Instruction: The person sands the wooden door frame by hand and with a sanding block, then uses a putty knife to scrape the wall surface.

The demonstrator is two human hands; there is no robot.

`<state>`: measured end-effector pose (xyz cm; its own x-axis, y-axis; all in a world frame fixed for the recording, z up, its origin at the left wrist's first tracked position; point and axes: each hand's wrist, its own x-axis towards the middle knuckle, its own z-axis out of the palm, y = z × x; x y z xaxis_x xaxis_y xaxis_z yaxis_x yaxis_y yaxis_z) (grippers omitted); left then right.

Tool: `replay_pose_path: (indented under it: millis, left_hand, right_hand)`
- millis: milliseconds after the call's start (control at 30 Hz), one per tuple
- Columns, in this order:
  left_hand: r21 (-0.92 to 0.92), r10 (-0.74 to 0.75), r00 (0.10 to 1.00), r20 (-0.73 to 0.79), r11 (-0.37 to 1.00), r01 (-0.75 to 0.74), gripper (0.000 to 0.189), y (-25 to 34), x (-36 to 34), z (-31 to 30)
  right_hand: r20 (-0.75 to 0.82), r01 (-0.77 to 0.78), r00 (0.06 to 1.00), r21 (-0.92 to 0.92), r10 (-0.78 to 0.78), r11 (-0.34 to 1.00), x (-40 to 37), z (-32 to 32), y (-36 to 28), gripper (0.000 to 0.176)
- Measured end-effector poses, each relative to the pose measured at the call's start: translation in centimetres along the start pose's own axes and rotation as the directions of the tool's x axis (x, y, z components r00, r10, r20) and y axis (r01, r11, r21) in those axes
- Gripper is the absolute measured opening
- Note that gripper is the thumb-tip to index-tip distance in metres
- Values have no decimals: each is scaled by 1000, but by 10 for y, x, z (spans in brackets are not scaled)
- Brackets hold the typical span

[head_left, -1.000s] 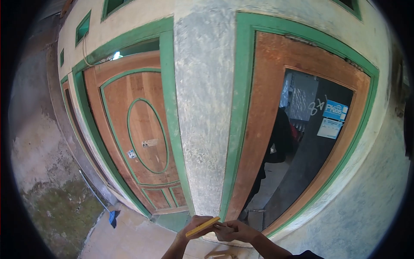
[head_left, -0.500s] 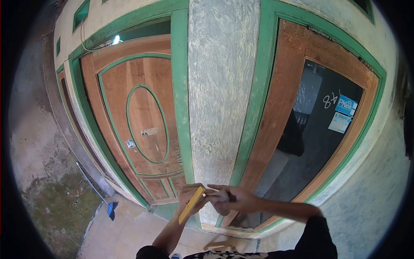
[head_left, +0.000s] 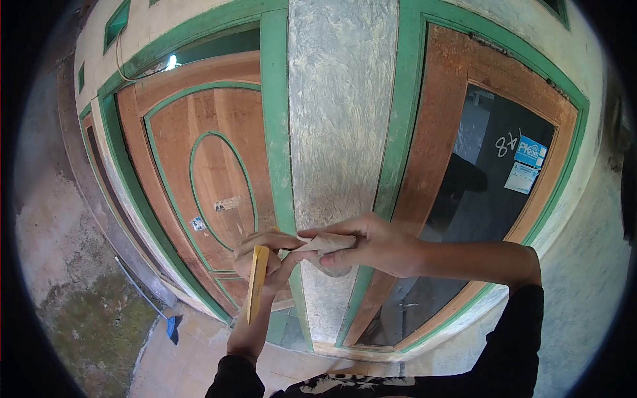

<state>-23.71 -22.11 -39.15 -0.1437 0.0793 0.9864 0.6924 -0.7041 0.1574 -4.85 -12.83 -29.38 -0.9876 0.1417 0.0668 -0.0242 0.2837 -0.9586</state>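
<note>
My left hand [head_left: 265, 259] is raised in front of the wall and grips a flat yellow tool [head_left: 257, 282] that hangs down from its fingers. My right hand [head_left: 371, 244] meets it from the right, fingers pinched on a small tan folded piece [head_left: 326, 243] that looks like sandpaper. The fingertips of both hands touch over that piece. Behind them stands a rough grey plastered pillar [head_left: 342, 119] between two green frames.
A brown wooden door [head_left: 206, 166] with green oval trim is on the left. A brown-framed dark glass window [head_left: 491, 179] with stickers [head_left: 527, 162] is on the right. A blue broom [head_left: 156, 305] lies on the ground at lower left.
Both hands have risen from the bottom edge to mid-view. The yellow tool swung from nearly level to hanging down. The view has moved closer to the wall.
</note>
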Motion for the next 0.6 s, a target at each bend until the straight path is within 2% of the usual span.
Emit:
replay_pose_path:
  millis: [67, 100, 133, 200, 233, 267, 300, 333, 400, 433, 467, 500, 533, 567, 600]
  left_hand:
    - [-61, 127, 992, 14, 990, -126, 58, -1, 15, 6]
    - [-86, 139, 989, 44, 987, -135, 57, 2, 21, 7]
    - [-84, 136, 990, 42, 988, -132, 57, 2, 20, 7]
    - [-105, 40, 999, 20, 994, -38, 57, -1, 20, 8]
    - [-106, -13, 1000, -26, 994, 10, 56, -7, 15, 9]
    - [-106, -11, 1000, -26, 994, 8, 56, -10, 11, 9]
    - [-169, -123, 990, -74, 980, 109, 56, -12, 8, 10]
    - [-236, -236, 965, -114, 950, 205, 57, -12, 7, 11]
    - [-269, -269, 956, -118, 935, 230, 59, -15, 9, 6]
    - [-82, -176, 980, -95, 982, 168, 56, -21, 14, -1]
    - [11, -131, 988, -76, 991, 132, 55, -23, 19, -3]
    - [103, -86, 995, -56, 990, 91, 53, -25, 24, -5]
    - [-135, -302, 946, -117, 949, 286, 48, -22, 31, -7]
    - [-372, -511, 851, -121, 818, 438, 44, -21, 35, -8]
    - [-372, -508, 853, -123, 820, 434, 44, -23, 37, -7]
  right_hand:
    - [16, -52, 998, -72, 54, 996, 6, 0, -8, 48]
    - [28, -104, 994, -138, 108, 985, 8, 1, -10, 50]
    - [32, -106, 993, -138, 111, 985, 11, 0, -6, 50]
    - [66, 8, 998, -197, 5, 980, 20, -5, 8, 41]
    - [67, 10, 998, -200, 3, 980, 21, -3, 12, 41]
    - [-8, 151, 986, -340, -164, 928, 20, 0, 16, 38]
    - [-57, 268, 941, -481, -334, 835, 20, 1, 19, 36]
    - [-56, 268, 940, -482, -335, 834, 20, 0, 19, 36]
    - [88, 450, 839, -668, -537, 593, 20, -3, 18, 35]
    - [89, 450, 839, -669, -537, 592, 20, -7, 14, 35]
    - [240, 488, 740, -835, -628, 256, 21, -14, 4, 37]
    - [416, 455, 640, -883, -646, -118, 24, -23, -8, 40]
    - [496, 429, 468, -851, -731, -302, 33, -30, -25, 43]
    - [538, 368, 401, -836, -741, -408, 37, -42, -46, 45]
    - [577, 290, 332, -815, -746, -502, 42, -54, -68, 47]
